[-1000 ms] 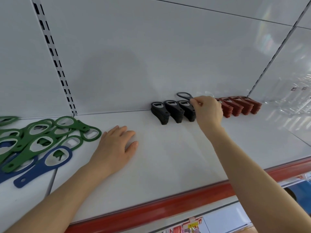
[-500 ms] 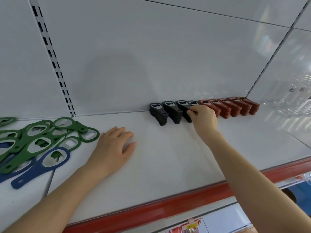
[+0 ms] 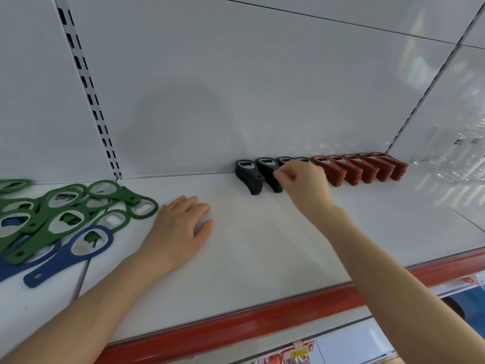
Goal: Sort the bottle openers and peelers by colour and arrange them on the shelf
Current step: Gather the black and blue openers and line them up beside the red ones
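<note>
**White store shelf, bottle openers part-sorted by colour**

White metal shelf point(image 3: 262, 261) seen from just above, with a red plastic strip point(image 3: 236, 324) along its front edge. Under the strip is a bit of a lower shelf with a yellow price tag point(image 3: 298, 353); the goods there are too cropped to name.

Both bare forearms reach in from the bottom edge. Left hand point(image 3: 181, 227) lies flat on the shelf, palm down, fingers straight and slightly spread, gripping nothing. It sits just right of the loose pile and does not touch it.

Pile at left: flat blue bottle openers with big oval heads point(image 3: 78, 248) lie nearest the front, two visible and partly overlapping. Behind and over them is a heap of flat green bottle openers of the same shape point(image 3: 60, 211), jumbled and overlapping, running off the left edge.

Right hand point(image 3: 304, 185) is further back at the row along the rear wall, fingers curled, thumb against forefinger. It is motion-blurred, so I cannot tell if it pinches an opener or nothing.

Row at back, stacks touching side by side:
- Black curved-handle bottle openers with metal mouths point(image 3: 249, 177): four stacks. The two left ones are in full view, and the hand covers most of the two right ones.
- Red-brown bottle openers of the same shape point(image 3: 362, 169): five stacks directly to the right.

Crinkled clear plastic wrapping point(image 3: 451, 158) lies on the shelf past the red-brown stacks. White back panel point(image 3: 236, 88) rises behind everything, with a slotted metal upright point(image 3: 86, 88) at left above the green heap.
</note>
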Available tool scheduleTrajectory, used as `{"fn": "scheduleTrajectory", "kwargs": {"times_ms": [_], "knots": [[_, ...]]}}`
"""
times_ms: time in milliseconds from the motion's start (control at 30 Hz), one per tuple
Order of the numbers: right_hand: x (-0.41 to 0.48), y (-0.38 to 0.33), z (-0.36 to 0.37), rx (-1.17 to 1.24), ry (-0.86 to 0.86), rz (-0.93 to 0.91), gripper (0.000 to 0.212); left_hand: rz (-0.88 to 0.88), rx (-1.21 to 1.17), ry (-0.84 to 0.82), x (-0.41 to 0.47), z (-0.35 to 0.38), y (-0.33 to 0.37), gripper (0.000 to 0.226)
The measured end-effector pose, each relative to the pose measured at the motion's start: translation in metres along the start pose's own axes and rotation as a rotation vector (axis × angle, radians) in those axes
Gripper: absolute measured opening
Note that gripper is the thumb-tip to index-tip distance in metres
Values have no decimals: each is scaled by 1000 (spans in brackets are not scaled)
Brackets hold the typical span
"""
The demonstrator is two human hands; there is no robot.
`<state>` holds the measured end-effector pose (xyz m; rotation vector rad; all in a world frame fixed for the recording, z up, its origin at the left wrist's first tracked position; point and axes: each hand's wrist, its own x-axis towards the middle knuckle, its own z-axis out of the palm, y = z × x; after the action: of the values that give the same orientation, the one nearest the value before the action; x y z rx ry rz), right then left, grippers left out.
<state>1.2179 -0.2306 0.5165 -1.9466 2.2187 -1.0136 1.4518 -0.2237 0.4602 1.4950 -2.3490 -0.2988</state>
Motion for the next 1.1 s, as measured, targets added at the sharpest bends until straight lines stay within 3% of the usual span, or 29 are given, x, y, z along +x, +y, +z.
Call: {"fn": "scheduleTrajectory", "kwargs": {"times_ms": [133, 400, 533, 700, 867, 1100], "knots": [[-8, -14, 13, -58, -224, 35, 20, -12, 4, -14, -1, -1, 1, 95], [-8, -28, 35, -144, -272, 104, 29, -26, -13, -60, -2, -5, 4, 95], [-4, -28, 35, -148, -278, 91, 25, -27, 3, -118, 7, -11, 6, 50], [-3, -27, 35, -140, -286, 93, 25, 22, 72, -154, 41, -14, 22, 31], [-1, -25, 38, -164, -273, 79, 26, 119, 175, -279, 75, -1, 34, 53], [1, -21, 43, -154, -239, 60, 23, 118, 182, -341, 95, 8, 35, 59]]}}
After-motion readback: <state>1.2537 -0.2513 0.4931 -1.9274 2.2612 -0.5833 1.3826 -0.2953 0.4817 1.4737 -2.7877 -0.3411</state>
